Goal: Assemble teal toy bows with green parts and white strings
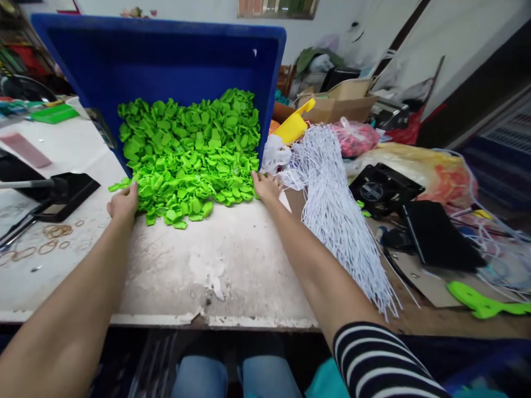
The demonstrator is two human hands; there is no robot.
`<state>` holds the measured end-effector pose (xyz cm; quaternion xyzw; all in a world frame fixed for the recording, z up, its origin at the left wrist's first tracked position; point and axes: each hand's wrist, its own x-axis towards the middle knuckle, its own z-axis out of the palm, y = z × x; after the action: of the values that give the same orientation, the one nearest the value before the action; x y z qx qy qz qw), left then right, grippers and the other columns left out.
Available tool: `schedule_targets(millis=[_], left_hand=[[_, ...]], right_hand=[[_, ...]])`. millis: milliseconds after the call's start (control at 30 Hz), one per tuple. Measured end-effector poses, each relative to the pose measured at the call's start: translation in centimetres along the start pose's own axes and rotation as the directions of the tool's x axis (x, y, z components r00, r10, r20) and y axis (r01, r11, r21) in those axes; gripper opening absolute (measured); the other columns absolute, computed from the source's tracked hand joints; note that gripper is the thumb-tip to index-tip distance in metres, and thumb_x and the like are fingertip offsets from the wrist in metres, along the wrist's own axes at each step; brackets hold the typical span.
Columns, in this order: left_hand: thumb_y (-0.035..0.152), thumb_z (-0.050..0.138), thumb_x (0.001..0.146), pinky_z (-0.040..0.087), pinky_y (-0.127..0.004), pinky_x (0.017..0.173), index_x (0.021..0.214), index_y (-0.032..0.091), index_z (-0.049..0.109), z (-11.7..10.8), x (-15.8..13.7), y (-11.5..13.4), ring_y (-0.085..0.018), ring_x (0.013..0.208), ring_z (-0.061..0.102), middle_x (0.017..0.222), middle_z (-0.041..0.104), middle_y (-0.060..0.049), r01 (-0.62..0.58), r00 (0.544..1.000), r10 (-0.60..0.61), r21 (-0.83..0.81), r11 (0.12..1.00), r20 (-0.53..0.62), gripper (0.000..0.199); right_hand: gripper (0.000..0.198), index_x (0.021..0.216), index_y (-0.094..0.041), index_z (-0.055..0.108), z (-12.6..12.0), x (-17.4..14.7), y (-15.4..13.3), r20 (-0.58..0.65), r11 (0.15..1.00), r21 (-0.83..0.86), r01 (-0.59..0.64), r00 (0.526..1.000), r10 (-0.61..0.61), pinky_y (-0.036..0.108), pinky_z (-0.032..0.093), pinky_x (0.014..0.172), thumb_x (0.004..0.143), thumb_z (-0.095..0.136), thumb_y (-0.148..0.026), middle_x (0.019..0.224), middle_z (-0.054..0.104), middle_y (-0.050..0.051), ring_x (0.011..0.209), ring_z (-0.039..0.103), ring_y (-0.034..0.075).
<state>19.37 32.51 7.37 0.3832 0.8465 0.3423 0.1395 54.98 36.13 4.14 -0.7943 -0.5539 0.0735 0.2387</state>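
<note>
Presently holding both hands well apart: having the left hand (123,202) at the left front of the green pieces (191,146), and the right hand (267,187) by the lower right corner of the blue bin (157,63). Finding the heap partly inside the bin, turned on its side with its mouth toward the wearer, and partly spilling onto the worn white table (257,249).

Seemingly bracketing the mouth and the spill from both sides. Probably calling for even pressure left and right, low fingers near the tabletop and small, slow motions, judging by such loose piling at the lip. Also wanting care around the white strands (332,193), lying just beside the right forearm (309,257) and possibly inviting a snag.

Not seeing the bin's lower rim, buried under pieces. Being unable, for either hand, to tell a grip on that rim from a mere touch. Losing most left fingers from view, and losing part of a lime-green item (477,301) past the right edge.
</note>
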Motion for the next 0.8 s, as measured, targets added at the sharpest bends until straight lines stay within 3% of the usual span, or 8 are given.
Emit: schedule_targets(millis=[267,400,500,600,700,800], left_hand=[[0.026,0.045,0.086,0.043,-0.041,0.094,0.115,0.015,0.067,1.1,-8.2,-1.1,-0.032,0.113,0.057,0.117,0.065,-0.016,-0.167,0.985,0.166,0.015,0.986,0.042,0.038],[0.016,0.044,0.080,0.038,-0.038,0.103,0.120,0.009,0.061,1.6,-10.5,-1.2,-0.028,0.119,0.052,0.124,0.059,-0.019,-0.251,0.968,0.250,-0.135,0.958,-0.023,0.043],[0.015,0.045,0.079,0.035,-0.035,0.107,0.123,0.007,0.056,0.9,-10.6,-2.0,-0.025,0.123,0.050,0.127,0.057,-0.018,-0.269,0.963,0.258,-0.272,0.924,-0.076,0.046],[0.019,0.047,0.080,0.037,-0.035,0.106,0.121,0.010,0.056,-0.5,-11.2,-3.8,-0.023,0.118,0.052,0.122,0.059,-0.015,-0.353,0.934,0.316,-0.314,0.881,-0.164,0.043],[0.029,0.051,0.082,0.036,-0.040,0.106,0.116,0.011,0.058,-1.5,-13.2,-5.1,-0.026,0.119,0.052,0.119,0.060,-0.016,-0.472,0.882,0.444,-0.253,0.845,-0.159,0.040],[0.039,0.059,0.080,0.023,-0.053,0.111,0.119,0.013,0.059,-1.9,-15.3,-4.5,-0.035,0.134,0.034,0.136,0.049,-0.020,-0.547,0.837,0.540,-0.101,0.831,-0.094,0.048]], right_hand=[[0.049,0.127,-0.022,0.057,-0.1,-11.2,-3.8,0.011,0.987,-0.006,0.159,0.987,-0.159,0.058,0.016,0.111,0.096,0.029,-0.048,0.139,0.051,0.008,0.138,0.028,0.033],[0.048,0.133,-0.022,0.051,0.1,-16.1,-5.7,0.062,0.968,0.077,0.240,0.968,-0.245,0.061,0.017,0.110,0.094,0.037,-0.047,0.139,0.051,0.012,0.137,0.031,0.033],[0.047,0.133,-0.018,0.050,-0.3,-17.9,-5.4,0.091,0.930,0.219,0.295,0.943,-0.320,0.053,0.027,0.110,0.093,0.041,-0.040,0.141,0.048,0.014,0.134,0.038,0.029],[0.037,0.121,-0.018,0.060,-1.2,-18.7,-3.1,0.079,0.855,0.372,0.361,0.906,-0.417,0.038,0.040,0.104,0.092,0.038,-0.027,0.129,0.059,0.010,0.120,0.053,0.020],[0.032,0.105,-0.021,0.068,-2.2,-18.9,-0.5,0.085,0.811,0.433,0.393,0.878,-0.471,0.033,0.045,0.098,0.088,0.041,-0.019,0.112,0.068,0.006,0.106,0.061,0.018],[0.032,0.110,-0.018,0.066,-3.1,-18.7,0.2,0.040,0.858,0.339,0.385,0.906,-0.422,0.037,0.041,0.103,0.087,0.044,-0.018,0.120,0.064,0.009,0.114,0.056,0.020]])
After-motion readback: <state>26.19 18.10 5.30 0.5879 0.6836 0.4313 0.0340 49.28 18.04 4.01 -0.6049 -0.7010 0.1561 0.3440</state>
